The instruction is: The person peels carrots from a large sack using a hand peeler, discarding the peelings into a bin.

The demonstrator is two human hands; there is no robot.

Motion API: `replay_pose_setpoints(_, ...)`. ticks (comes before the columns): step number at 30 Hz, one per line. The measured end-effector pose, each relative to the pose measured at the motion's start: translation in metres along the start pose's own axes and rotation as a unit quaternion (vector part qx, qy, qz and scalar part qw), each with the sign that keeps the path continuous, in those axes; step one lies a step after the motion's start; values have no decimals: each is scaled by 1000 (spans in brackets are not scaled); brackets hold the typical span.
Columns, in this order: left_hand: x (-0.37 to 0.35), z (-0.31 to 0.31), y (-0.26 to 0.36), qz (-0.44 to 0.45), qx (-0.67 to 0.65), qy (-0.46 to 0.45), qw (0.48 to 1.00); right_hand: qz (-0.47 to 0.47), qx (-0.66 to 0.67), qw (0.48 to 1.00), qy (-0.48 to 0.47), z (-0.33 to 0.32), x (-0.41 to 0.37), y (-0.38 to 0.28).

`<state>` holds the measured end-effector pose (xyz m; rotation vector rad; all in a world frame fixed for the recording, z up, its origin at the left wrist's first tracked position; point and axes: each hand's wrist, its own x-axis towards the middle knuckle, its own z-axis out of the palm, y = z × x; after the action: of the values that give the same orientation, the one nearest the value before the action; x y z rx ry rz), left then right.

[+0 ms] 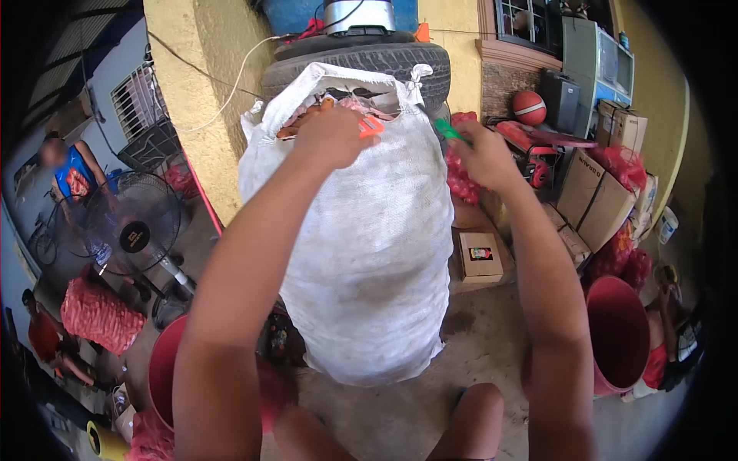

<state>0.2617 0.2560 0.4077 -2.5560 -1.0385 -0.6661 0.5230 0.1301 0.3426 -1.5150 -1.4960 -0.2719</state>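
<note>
A big white woven sack [361,230] stands upright in front of me, its rolled top edge open. Brown and pinkish items [307,115] show in its mouth, too small to name. Over that opening, my left hand [330,138] is closed on a small orange plastic piece [370,127], whose exact kind I cannot make out. My right hand [486,156] is to the right of the sack's upper side, apart from it. Its fingers are closed around a green plastic piece [450,131], partly hidden by the hand.
Tires [430,69] are stacked behind the sack. A fan [134,234] and a red net bag [102,315] stand left, with people nearby. Red tubs [617,334] flank me. To the right are cardboard boxes [480,257], net bags and a basketball [529,108].
</note>
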Motion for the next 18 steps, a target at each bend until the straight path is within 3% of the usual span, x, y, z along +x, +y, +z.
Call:
replay_pose_setpoints(3,-8,-1,10,-24,61,10,998,37,-50,997,-48,14,21,-38)
replay_pose_setpoints(5,-9,1,10,103,27,77,991,51,-98,993,-40,23,24,-56)
replay_pose_setpoints(6,-15,-14,20,105,29,78,991,52,-97,993,-37,21,22,-68)
replay_pose_setpoints(8,-36,-47,46,33,-117,-23,992,161,-2,978,-132,15,9,-89)
replay_pose_setpoints(9,-43,-48,48,34,-118,-25,992,164,-2,978,-133,19,-6,-85)
replay_pose_setpoints(11,-61,-50,47,47,-158,-10,986,17,-160,987,-31,28,-57,-68)
replay_pose_setpoints(15,-117,-42,37,98,-241,81,962,58,-63,994,-71,-20,-190,-73)
replay_pose_setpoints(16,-127,-33,35,119,-242,99,958,57,-64,994,-74,-24,-187,-79)
replay_pose_setpoints(18,-142,-20,40,157,-234,133,950,92,42,995,8,-28,-168,-92)
